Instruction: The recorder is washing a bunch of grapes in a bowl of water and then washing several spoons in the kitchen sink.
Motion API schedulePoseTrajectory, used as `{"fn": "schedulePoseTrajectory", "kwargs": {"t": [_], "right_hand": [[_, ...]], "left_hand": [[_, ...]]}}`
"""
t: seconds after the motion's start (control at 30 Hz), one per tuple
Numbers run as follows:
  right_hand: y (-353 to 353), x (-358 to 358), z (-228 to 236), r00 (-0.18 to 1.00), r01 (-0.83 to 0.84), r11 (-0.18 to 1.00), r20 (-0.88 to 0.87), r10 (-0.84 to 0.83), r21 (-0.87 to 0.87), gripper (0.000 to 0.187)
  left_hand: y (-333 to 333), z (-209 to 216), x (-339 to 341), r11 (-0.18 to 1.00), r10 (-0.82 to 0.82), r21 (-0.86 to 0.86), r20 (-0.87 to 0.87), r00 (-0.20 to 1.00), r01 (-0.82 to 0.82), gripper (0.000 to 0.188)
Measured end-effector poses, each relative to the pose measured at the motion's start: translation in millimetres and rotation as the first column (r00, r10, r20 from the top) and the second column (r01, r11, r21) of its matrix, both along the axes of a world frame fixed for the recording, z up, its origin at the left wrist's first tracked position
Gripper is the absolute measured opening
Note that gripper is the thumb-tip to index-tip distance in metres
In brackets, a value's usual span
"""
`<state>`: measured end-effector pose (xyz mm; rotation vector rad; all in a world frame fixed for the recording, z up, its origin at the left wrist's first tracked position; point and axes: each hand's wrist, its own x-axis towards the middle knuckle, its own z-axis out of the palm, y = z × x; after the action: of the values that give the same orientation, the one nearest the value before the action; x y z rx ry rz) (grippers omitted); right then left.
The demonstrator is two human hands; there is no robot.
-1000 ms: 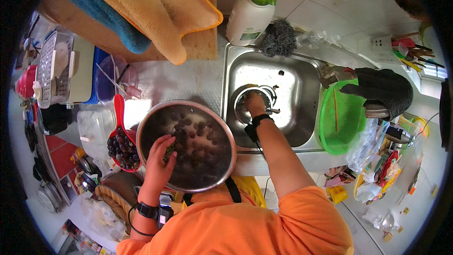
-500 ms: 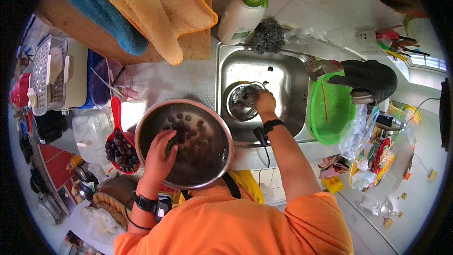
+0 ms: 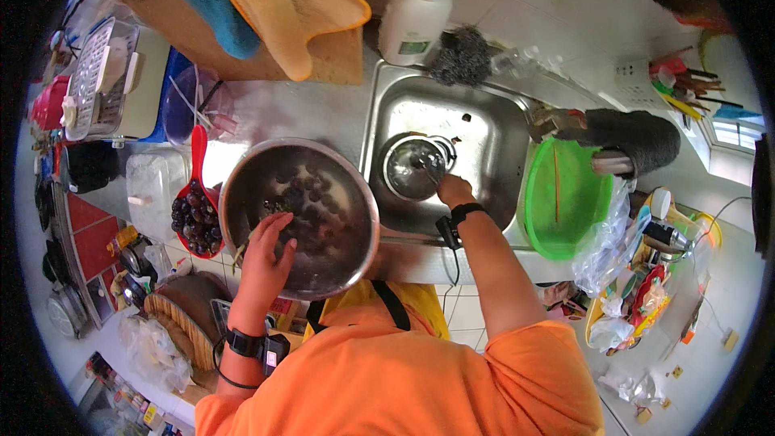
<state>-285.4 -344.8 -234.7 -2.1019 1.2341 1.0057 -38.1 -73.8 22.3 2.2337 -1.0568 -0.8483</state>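
Note:
A wide metal bowl [image 3: 355, 254] holds cloudy water and many dark round grapes [image 3: 311, 190]. My left hand [image 3: 270, 250] is over its near left side, thumb apart from the fingers, the fingertips close to the water. A greyish-green clump [image 3: 269, 207], perhaps grape stems, shows beside those fingertips. To the left, a red ladle-shaped strainer [image 3: 198, 145] is heaped with more dark grapes. My right hand [image 3: 456, 190] reaches into the steel sink [image 3: 492, 169], closed on something shiny that I cannot make out. That hand is above the near right edge of a small metal bowl [image 3: 389, 182].
A green basin [image 3: 585, 202] stands right of the sink. Behind the sink are a white pump bottle [image 3: 414, 28] and a dark scouring pad [image 3: 460, 56]. Towels [image 3: 278, 0] hang at the upper left. A clear plastic container [image 3: 153, 194] is beyond the strainer.
The view has shifted slightly. The green clump between my left thumb and fingers no longer shows there; that hand is spread lower. My right hand has moved slightly toward the sink's near side.

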Motion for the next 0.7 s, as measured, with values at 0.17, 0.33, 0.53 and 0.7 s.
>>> {"fn": "schedulePoseTrajectory", "kwargs": {"t": [0.17, 0.33, 0.53, 0.7], "right_hand": [[-20, -26, 33, 0.942, -0.205, 0.950, 0.215, 0.256, -0.234, 0.024], [-52, -58, 50, 0.900, 0.192, 0.966, 0.424, -0.104, -0.172, 0.020], [-75, -73, -6, 0.203, 0.715, 0.301, 0.224, -0.953, 0.632, 0.010], [-67, -96, -81, 0.351, 0.540, 0.680, 0.601, -0.718, 0.497, 0.008]], "left_hand": [[-19, -2, -26, 0.999, 0.008, -0.042, 0.013, 1.000, -0.007, 0.038], [-37, 0, -43, 0.999, 0.011, -0.039, -0.015, 1.000, -0.012, 0.038], [-49, -1, -48, 0.993, 0.046, -0.113, 0.007, 0.999, -0.045, 0.038], [-71, 11, -46, 0.999, 0.036, -0.028, -0.063, 0.997, -0.038, 0.039]]}}
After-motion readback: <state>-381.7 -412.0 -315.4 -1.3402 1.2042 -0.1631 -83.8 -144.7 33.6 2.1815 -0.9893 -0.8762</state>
